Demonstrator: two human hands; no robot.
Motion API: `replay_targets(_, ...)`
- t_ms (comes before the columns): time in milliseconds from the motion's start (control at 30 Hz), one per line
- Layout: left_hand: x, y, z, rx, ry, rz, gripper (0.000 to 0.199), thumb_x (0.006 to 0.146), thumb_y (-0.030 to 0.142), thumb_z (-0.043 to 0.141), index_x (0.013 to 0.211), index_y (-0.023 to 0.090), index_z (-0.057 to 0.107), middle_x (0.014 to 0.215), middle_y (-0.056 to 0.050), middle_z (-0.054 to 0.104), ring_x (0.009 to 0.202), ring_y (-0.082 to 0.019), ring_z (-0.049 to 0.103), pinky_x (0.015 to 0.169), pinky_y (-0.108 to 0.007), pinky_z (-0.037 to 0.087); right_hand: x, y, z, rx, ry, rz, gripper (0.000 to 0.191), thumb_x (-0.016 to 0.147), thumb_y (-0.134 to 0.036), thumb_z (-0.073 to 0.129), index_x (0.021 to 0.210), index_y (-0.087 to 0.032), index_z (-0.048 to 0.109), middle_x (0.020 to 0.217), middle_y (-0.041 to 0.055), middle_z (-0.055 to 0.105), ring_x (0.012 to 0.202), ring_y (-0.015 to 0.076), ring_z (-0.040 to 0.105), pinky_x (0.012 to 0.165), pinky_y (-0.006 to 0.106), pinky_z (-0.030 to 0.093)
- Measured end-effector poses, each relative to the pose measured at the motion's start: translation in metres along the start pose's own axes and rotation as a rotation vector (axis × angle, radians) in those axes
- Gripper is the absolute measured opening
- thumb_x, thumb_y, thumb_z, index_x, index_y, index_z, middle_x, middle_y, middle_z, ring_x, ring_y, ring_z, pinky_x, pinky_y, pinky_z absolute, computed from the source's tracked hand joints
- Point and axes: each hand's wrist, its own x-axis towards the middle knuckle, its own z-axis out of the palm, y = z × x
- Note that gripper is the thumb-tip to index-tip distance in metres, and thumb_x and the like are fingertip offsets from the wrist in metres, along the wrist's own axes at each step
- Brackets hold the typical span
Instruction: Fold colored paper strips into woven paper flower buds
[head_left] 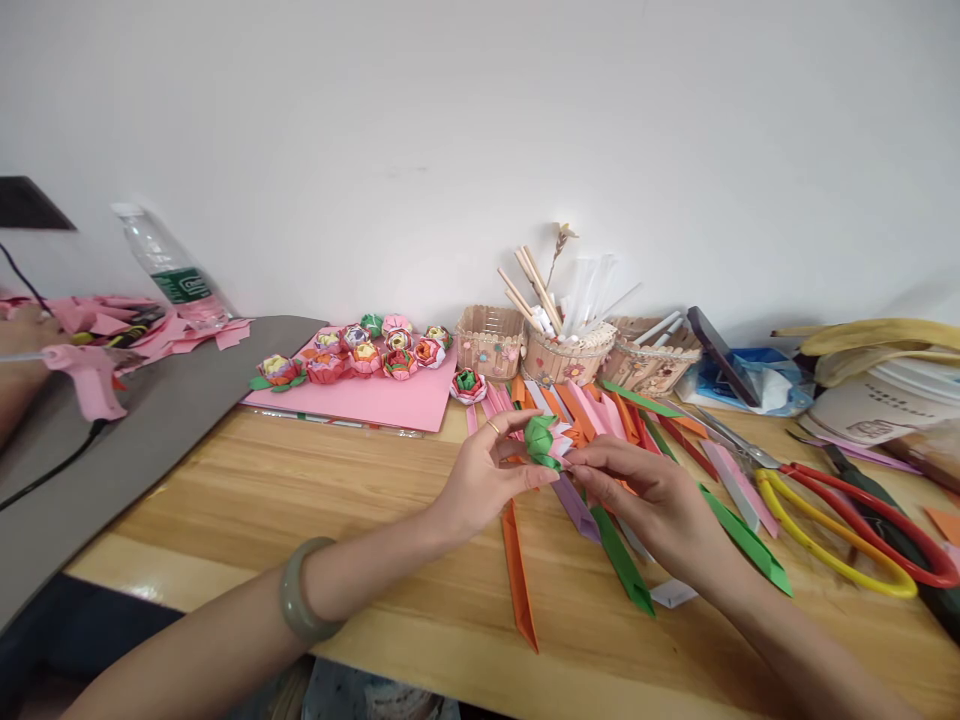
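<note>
A small folded paper flower (541, 440), green on its left side with white and pink petals on the right, is held above the wooden table (375, 500). My left hand (491, 475) grips its green side between thumb and fingers. At its right edge, the thumb and forefinger of my right hand (637, 490) pinch the pale petals. Folded paper strips lie under and around both hands, among them an orange strip (517, 580) and a green strip (622, 560).
Several finished flowers rest on pink paper (382, 402) at the back. Decorated baskets (566, 355) hold sticks by the wall. Scissors (840, 510) and a lidded tub (877, 400) are at the right. Another person's hand (26, 345) and a pink glue gun (86, 380) are at the left.
</note>
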Motion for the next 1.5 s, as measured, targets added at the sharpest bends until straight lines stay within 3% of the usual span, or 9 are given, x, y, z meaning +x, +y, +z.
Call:
replay_targets(167,0.0005,-0.001,-0.0015,0.048,-0.03,0.004,0.052,0.057,0.017,0.075,0.105,0.017,0.054,0.101,-0.007,0.062,0.091,-0.018,0.058,0.077,-0.03,0.046,0.0026,0.0006,-0.003,0.071,-0.051,0.071,0.017,0.081,-0.03,0.054,0.076,-0.019,0.066,0.073,0.0027,0.063,0.065,0.0142,0.057,0.056,0.024,0.043)
replay_targets(600,-0.0015,-0.0041,-0.0005,0.064,-0.066,0.021,0.052,0.057,0.019,0.076,0.103,0.018,0.053,0.097,-0.006,0.063,0.087,-0.016,0.058,0.076,-0.03,0.046,-0.0002,0.0025,0.0036,0.084,0.018,0.166,0.017,0.077,-0.029,0.056,0.066,-0.017,0.06,0.06,0.0008,0.057,0.055,0.0122,0.049,0.048,0.023,0.038)
replay_targets(1000,0.0007,0.0006,-0.0002,-0.075,-0.077,-0.072,0.043,0.059,0.018,0.074,0.1,0.02,0.061,0.105,-0.005,0.063,0.094,-0.017,0.057,0.086,-0.032,0.043,-0.0016,0.0002,0.0026,0.069,0.052,0.115,0.019,0.076,-0.03,0.059,0.062,-0.017,0.057,0.057,-0.0007,0.056,0.052,0.0119,0.049,0.048,0.024,0.039)
replay_targets(1233,0.0034,-0.0022,-0.0035,-0.05,-0.031,-0.041,0.042,0.058,0.016,0.074,0.098,0.019,0.06,0.102,-0.005,0.063,0.096,-0.018,0.057,0.086,-0.033,0.042,-0.0006,0.0011,0.0011,-0.043,0.046,-0.022,0.015,0.082,-0.028,0.054,0.077,-0.019,0.065,0.075,0.0034,0.063,0.068,0.015,0.056,0.063,0.027,0.044)
replay_targets(1500,0.0012,-0.0007,-0.0016,-0.005,-0.068,-0.054,0.045,0.058,0.016,0.074,0.1,0.018,0.059,0.102,-0.006,0.062,0.091,-0.017,0.057,0.084,-0.032,0.043,-0.0021,0.0007,0.0055,-0.093,0.056,0.046,0.015,0.079,-0.023,0.055,0.065,-0.019,0.055,0.059,-0.0008,0.056,0.054,0.0123,0.05,0.05,0.024,0.04)
